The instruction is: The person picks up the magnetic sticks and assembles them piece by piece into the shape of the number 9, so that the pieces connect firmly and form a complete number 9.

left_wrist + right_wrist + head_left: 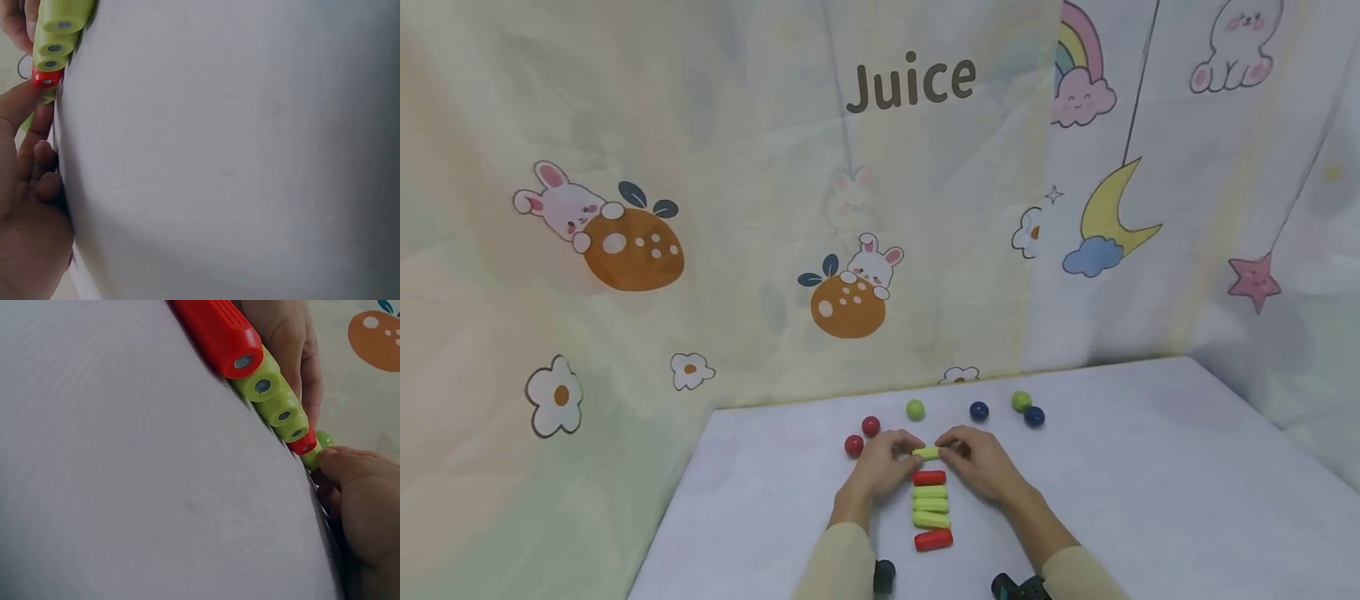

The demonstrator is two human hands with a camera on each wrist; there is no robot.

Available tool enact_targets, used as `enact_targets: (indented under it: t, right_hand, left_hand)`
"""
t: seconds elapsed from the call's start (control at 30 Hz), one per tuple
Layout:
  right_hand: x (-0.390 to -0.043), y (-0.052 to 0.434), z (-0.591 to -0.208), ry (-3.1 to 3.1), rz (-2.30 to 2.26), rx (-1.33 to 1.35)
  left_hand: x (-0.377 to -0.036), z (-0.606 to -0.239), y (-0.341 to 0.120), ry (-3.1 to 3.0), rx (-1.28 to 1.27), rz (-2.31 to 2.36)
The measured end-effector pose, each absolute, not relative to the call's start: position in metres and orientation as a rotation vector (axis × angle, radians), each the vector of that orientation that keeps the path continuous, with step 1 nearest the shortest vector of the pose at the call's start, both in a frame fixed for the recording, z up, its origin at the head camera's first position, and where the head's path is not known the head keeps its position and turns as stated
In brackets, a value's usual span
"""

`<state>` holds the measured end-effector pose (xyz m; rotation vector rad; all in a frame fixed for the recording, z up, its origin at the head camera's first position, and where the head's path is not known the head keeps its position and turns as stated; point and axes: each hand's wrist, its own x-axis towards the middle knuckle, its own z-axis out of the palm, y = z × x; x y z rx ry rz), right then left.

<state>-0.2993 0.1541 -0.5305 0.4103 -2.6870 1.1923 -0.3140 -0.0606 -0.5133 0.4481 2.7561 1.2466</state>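
Both hands meet over a short green stick (927, 453) on the white table (1150, 467). My left hand (901, 450) pinches its left end, and my right hand (953, 450) pinches its right end. The stick lies at the far end of a row of parallel sticks: a red stick (928, 477), three green sticks (930, 505), then another red stick (933, 540) nearest me. In the left wrist view my left hand (28, 119) touches the stick ends by the red stick (47, 78). The right wrist view has my right hand (331, 464) on the end of the green stick (310, 457).
Several balls lie beyond the hands: two red balls (862, 435) at the left, a green ball (914, 409), a blue ball (978, 411), and a green ball (1021, 401) beside a blue ball (1033, 416). A printed curtain (700, 208) hangs behind the table.
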Motion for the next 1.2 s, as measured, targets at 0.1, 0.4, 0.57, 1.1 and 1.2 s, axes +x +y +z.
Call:
enact_targets:
  t: [0.1, 0.4, 0.57, 1.1, 1.2]
  right_hand:
    - [-0.299, 0.156, -0.529, -2.699, 1.186, 0.421]
    - [-0.312, 0.170, -0.513, -2.641, 1.100, 0.496]
    - [-0.319, 0.185, -0.513, -2.620, 0.986, 0.431]
    - [-0.324, 0.196, -0.528, -2.663, 0.904, 0.341]
    - [-0.325, 0.194, -0.526, -2.648, 0.897, 0.363]
  left_hand:
    - [-0.313, -0.514, -0.058, 2.765, 0.437, 1.257]
    - [-0.313, -0.517, -0.057, 2.779, 0.350, 1.269]
    - [-0.313, -0.522, -0.054, 2.759, 0.316, 1.291]
    - [-0.310, -0.522, -0.054, 2.769, 0.274, 1.306]
    - [-0.312, -0.520, -0.057, 2.770, 0.267, 1.307]
